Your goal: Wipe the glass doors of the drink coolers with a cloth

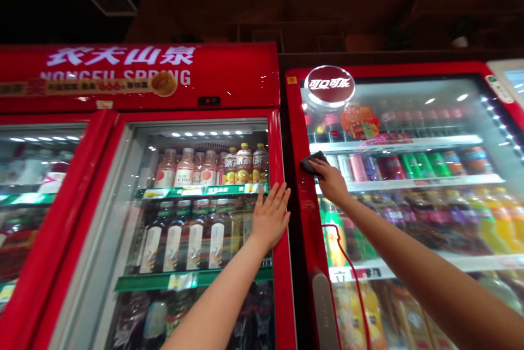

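My left hand (271, 218) lies flat with fingers spread on the glass door of the red Nongfu Spring drinks cooler (123, 88), close to the door's red right frame (279, 262). My right hand (331, 181) grips a dark cloth (313, 164). The cloth presses against the upper left of the glass door of the red Coca-Cola cooler (393, 79), near its red frame. Behind the glass of that door stand rows of cans (417, 165) and bottles (446, 224).
A grey vertical door handle (325, 312) and a loose red cord (352, 268) hang on the Coca-Cola cooler door. A dark gap separates the two coolers. Another door of the Nongfu Spring cooler stands at the left, and a dark shelf runs above.
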`<state>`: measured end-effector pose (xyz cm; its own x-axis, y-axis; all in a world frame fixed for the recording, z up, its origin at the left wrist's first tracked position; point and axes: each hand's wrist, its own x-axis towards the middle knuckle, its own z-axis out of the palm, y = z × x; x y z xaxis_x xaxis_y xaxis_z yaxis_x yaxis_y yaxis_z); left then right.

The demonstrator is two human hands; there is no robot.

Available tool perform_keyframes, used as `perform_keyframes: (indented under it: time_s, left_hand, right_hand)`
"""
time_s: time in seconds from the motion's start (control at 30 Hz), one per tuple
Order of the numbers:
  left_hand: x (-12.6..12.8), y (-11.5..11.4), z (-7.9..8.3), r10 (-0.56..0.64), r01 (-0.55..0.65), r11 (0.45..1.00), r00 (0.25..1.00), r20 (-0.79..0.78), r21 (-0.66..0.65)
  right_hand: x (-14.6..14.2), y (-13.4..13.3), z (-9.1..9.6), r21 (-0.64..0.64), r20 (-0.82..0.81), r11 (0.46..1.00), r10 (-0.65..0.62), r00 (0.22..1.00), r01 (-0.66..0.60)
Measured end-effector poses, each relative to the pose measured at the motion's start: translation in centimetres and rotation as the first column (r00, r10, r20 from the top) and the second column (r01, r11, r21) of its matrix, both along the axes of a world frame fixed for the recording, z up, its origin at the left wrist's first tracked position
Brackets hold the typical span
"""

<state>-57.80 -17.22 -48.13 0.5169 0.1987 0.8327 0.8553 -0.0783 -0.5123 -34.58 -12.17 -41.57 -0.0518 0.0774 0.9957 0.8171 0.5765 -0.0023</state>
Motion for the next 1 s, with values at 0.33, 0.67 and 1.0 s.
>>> perform_keyframes:
  time_s: [0.33, 0.67, 1.0]
  left_hand:
    - [-9.4, -2.2, 2.8, -0.026, 0.023, 0.998, 0.999, 0.037, 0.062]
    - [-17.6, -2.4, 5.9, -0.103, 0.101, 0.988, 0.995, 0.01, 0.112]
    - [-18.4, -1.2, 5.1, -0.206, 0.201, 0.969, 0.978, 0.017, 0.146]
  right_hand:
    - [-10.9, -6.0, 1.7, 0.155, 0.145, 0.988, -0.045, 0.988, 0.022]
    - [-14.1, -3.9, 3.6, 0.083, 0.205, 0.977, -0.209, 0.956, 0.196]
    - [-18.3, -2.9, 5.5, 0.209, -0.008, 0.941, -0.271, 0.962, 0.267]
